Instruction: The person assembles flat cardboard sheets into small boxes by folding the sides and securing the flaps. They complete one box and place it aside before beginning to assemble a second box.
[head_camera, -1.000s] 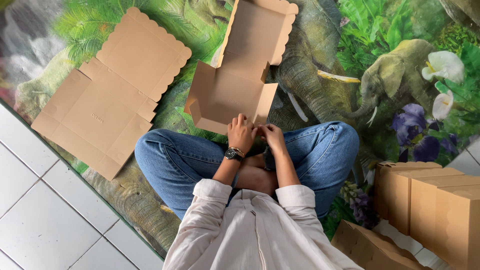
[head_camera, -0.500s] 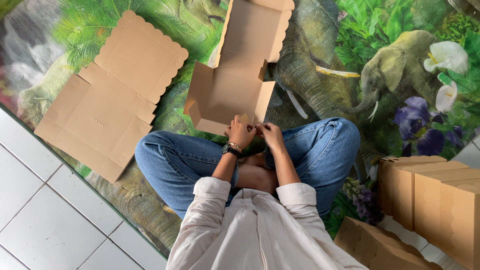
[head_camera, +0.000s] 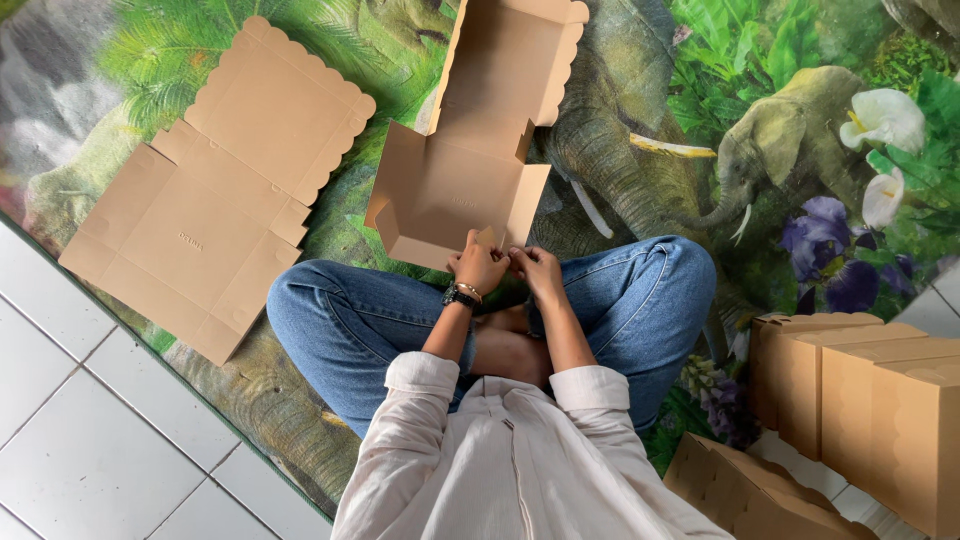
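Cardboard box blank (head_camera: 470, 180), half formed, lies on the printed jungle mat (head_camera: 640, 150) directly ahead of the seated person's crossed legs, its scalloped lid panel extended away from the body. Compared with the view one second ago, the box sits in the same spot and the side walls stand at the same angle; the only change is that both hands have drawn slightly closer together at the near edge, where a small corner tab now shows between them. This suggests the near wall is being worked at its tab rather than the whole box being repositioned. Left hand (head_camera: 480, 268), wearing a dark watch and bracelet at the wrist, is raised at the near edge with its fingers closed in a pinch on the small tab. Right hand (head_camera: 540, 272) sits just beside it, fingers curled together at the same edge; whether they grip cardboard cannot be told. Both forearms converge from the elbows over the knees. A second flat blank (head_camera: 215, 195) lies unfolded to the left, and finished boxes (head_camera: 860, 390) stand stacked at the right.
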